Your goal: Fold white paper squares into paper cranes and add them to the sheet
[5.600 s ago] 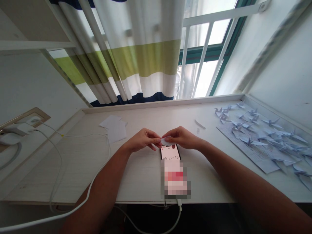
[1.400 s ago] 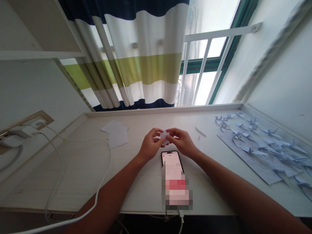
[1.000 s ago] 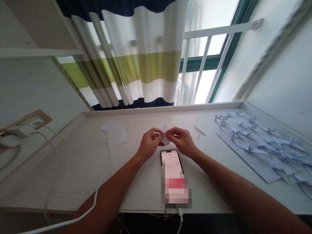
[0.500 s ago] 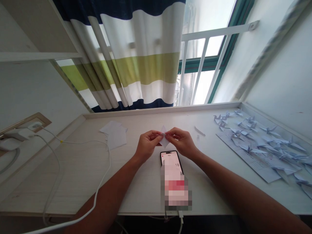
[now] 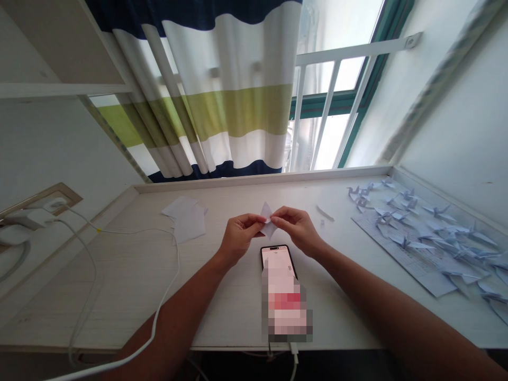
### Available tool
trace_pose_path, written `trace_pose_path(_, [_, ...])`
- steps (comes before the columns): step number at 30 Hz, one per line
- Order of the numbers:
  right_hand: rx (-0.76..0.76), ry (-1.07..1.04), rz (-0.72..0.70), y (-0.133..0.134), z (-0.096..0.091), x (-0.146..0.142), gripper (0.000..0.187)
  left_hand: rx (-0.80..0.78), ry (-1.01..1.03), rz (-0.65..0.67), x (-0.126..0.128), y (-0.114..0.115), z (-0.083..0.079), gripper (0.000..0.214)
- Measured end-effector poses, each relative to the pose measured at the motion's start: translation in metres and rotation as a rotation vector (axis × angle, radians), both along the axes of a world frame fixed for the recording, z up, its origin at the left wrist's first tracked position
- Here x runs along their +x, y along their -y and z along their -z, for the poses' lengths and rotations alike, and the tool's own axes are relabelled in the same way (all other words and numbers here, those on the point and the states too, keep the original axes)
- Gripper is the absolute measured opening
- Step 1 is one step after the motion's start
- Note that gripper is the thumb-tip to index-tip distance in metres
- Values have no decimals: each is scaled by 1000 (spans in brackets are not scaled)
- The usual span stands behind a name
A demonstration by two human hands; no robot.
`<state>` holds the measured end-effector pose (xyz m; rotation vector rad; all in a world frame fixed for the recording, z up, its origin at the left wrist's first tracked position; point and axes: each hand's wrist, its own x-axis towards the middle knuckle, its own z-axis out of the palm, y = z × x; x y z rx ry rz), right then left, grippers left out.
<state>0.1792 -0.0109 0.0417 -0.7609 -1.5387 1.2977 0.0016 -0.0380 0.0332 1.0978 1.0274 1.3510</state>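
A small piece of folded white paper (image 5: 268, 221) is pinched between both my hands just above the white desk (image 5: 130, 275). My left hand (image 5: 238, 236) grips its left side with thumb and fingers closed. My right hand (image 5: 297, 227) pinches its right side. One pointed flap of the paper stands up, another points down. A phone (image 5: 282, 286) lies on the desk directly below my hands, with a cable plugged into its near end.
A small stack of white paper squares (image 5: 186, 218) lies left of my hands. Several folded paper cranes (image 5: 416, 227) are spread over a printed sheet on the right. A white charging cable (image 5: 130, 248) loops across the left. Two paper scraps (image 5: 325, 212) lie right of my hands.
The paper went from a flat fold held low over the phone to a shape with flaps opened up and down. My hands rose slightly and stayed together.
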Motion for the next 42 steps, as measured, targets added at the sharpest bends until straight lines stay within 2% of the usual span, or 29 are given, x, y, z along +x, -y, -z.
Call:
trace_pose_path(7, [13,-44,16,-1,5,-2,35,3,38,39,-4,2,-2,27])
trace_pose_path(13, [-2,-29,-4,-3,6,-2,34,79,-23,41,-5,0,-1,35])
trace_pose_path(17, [14,37,-59,-3,4,0,28,75,-21,61,-7,-2,1,49])
trace_pose_path(23, [70,44,2,-2,3,1,28,47,-12,79,-7,-4,4,38])
trace_pose_path(35, [115,115,-19,-2,2,1,26,8,-77,109,-10,-2,-1,36])
trace_pose_path(38, [119,114,-26,-3,4,0,27,68,-122,113,-11,-3,0,34])
trace_pose_path(42, [118,129,-8,-3,7,-2,28,193,-236,33,-10,-5,5,32])
